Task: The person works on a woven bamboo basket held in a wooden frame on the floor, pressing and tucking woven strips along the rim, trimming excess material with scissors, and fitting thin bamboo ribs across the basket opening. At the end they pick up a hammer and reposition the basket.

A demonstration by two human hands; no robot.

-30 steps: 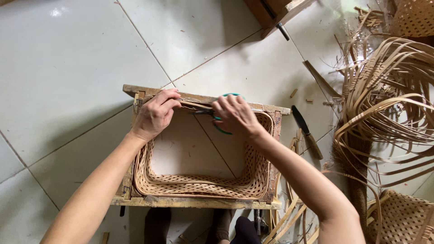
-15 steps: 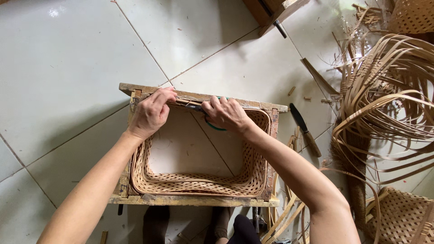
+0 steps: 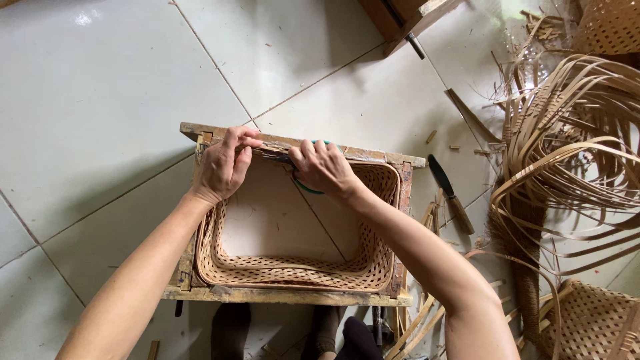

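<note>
Centre frame: far rim of woven basket (image 3: 293,270), seated in wooden frame (image 3: 287,295), is pinched by left hand (image 3: 223,167). Right hand (image 3: 323,167) is closed around green tool (image 3: 308,189). Knife (image 3: 450,193) lies right.

The floor (image 3: 100,87) is laid with large pale grey tiles, set at a slant to the view, with thin dark joints. Daylight gives a soft glare near the top left corner. Along the right side lies a loose heap of bamboo strips (image 3: 573,140), with small offcuts scattered nearby. A dark-handled knife (image 3: 450,193) rests on the tiles beside them. Part of a wooden stool (image 3: 407,17) shows at the top edge.
</note>
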